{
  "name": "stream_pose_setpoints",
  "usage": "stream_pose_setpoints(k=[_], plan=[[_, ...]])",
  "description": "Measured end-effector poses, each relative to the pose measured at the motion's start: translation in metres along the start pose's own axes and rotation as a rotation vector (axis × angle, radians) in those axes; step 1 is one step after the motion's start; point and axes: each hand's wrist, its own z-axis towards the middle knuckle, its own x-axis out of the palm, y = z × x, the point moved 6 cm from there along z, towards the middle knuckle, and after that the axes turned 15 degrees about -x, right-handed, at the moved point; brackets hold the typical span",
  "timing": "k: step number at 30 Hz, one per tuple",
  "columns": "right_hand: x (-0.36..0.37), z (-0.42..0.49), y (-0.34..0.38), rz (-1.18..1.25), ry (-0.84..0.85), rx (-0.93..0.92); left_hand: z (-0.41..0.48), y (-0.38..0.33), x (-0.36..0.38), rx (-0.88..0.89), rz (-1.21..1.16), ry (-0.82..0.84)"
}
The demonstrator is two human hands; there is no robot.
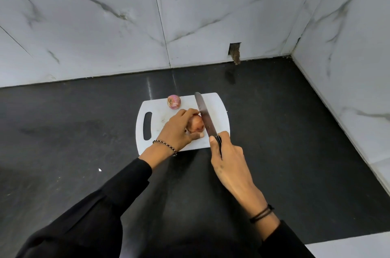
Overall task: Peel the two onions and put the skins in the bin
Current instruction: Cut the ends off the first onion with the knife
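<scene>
On the white cutting board (215, 108), near its middle, sits the brownish onion (196, 123) with its skin on. My left hand (179, 129) grips it from the left, fingers curled over the top and thumb tucked at the near side. The knife (203, 114) lies hard against the onion's right side, its blade running from the near right corner of the board toward the far edge. My right hand (226, 156) is clenched round its dark handle just over the board's near edge. The second onion (174, 101), pinkish purple and also unpeeled, rests at the far edge of the board, just beyond my left fingers and left of the knife tip, touching neither. The board has a slot handle on its left side and lies flat on a dark counter (63, 131). A beaded bracelet (164, 145) circles my left wrist and black bands (261, 213) my right; both arms are in black sleeves. White marble-look tiles (105, 25) rise behind the counter and along its right, meeting in a corner, with a small rectangular hole (234, 52) low in the back wall. A white speck (99, 170) lies on the counter to my left.
</scene>
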Motion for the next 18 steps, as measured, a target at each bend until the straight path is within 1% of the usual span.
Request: stream_pose_setpoints(k=[3, 8, 11, 13, 18], plan=[[0.002, 0.001, 0.002, 0.015, 0.016, 0.024, 0.002, 0.003, -0.005, -0.016, -0.025, 0.002], [-0.005, -0.005, 0.003, 0.027, -0.071, 0.013, 0.000, 0.007, -0.010, -0.048, -0.050, 0.020], [-0.010, -0.010, 0.005, 0.040, -0.081, 0.008, 0.000, 0.006, -0.010, -0.056, -0.052, 0.036], [-0.010, -0.011, 0.007, 0.050, -0.067, 0.003, 0.000, 0.005, -0.009, -0.054, -0.046, 0.043], [0.001, -0.011, 0.012, -0.041, 0.037, -0.002, -0.001, 0.003, -0.009, -0.058, -0.029, 0.035]])
